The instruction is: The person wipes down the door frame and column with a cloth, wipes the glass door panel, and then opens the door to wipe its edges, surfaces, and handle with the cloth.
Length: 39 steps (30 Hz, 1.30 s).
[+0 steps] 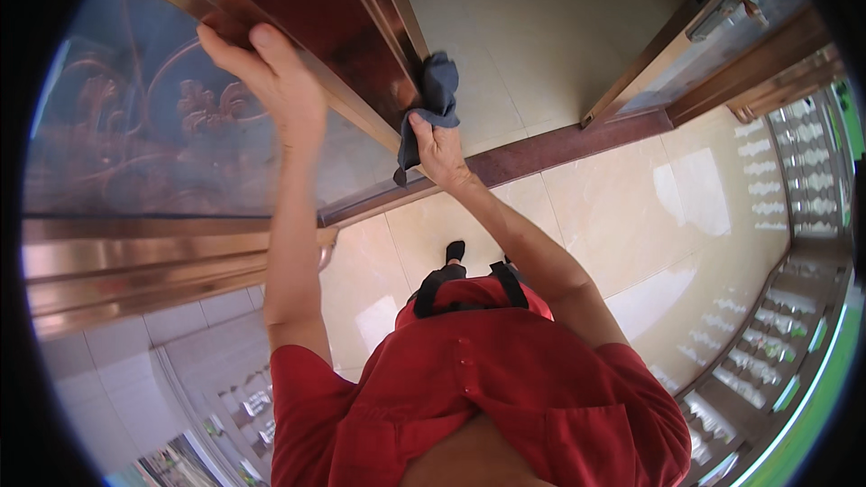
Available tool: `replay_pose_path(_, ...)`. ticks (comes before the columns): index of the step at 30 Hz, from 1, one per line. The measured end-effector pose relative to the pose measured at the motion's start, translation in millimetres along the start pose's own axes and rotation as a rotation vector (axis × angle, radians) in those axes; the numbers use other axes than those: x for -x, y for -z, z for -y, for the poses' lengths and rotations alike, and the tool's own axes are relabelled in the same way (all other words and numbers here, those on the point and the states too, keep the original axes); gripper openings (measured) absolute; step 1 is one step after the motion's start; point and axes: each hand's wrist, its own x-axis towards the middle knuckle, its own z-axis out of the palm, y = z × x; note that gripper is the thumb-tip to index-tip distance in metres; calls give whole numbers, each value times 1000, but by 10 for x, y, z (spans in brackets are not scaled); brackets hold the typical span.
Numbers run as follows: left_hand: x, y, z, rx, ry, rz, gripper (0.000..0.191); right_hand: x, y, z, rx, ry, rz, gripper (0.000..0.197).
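Note:
My left hand (274, 78) rests against the metal edge of a copper-coloured door leaf (331, 7), thumb and fingers apart around part of its frame. My right hand (440, 152) grips a dark grey cloth (440, 91) and presses it to the lower part of the same leaf's edge. Some of the cloth hangs loose below the thumb, and a bunched part sticks out above the fingers. Left of my left arm is a panel (142, 115) with raised scroll and flower ornament.
A dark red stone threshold (555, 152) crosses the tiled floor (595, 203). A second door leaf (676, 47) with a handle (747, 10) stands ajar at right. A balustrade (764, 325) curves along the right side. My foot in a black sock or shoe (455, 251) is below.

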Motion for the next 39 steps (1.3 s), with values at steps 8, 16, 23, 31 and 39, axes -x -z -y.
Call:
replay_pose_path(8, 532, -170, -98, -137, 26, 20, 82, 7, 256, 417, 13, -401, 394, 56)
replay_pose_path(16, 572, -255, -33, -292, 62, -67, 107, 3, -45, 61, -52, -7, 138, 57)
replay_pose_path(23, 574, -393, -52, -227, 132, -72, 108, 512, 226, -1427, 132, -390, 257, 51)
replay_pose_path(31, 611, -192, 132, -326, -84, -108, 97, 45, 225, -225, -9, -648, 179, 48)
replay_pose_path(39, 660, -457, -112, -532, -124, -250, 79, -653, -68, -13, 299, 274, 439, 48)
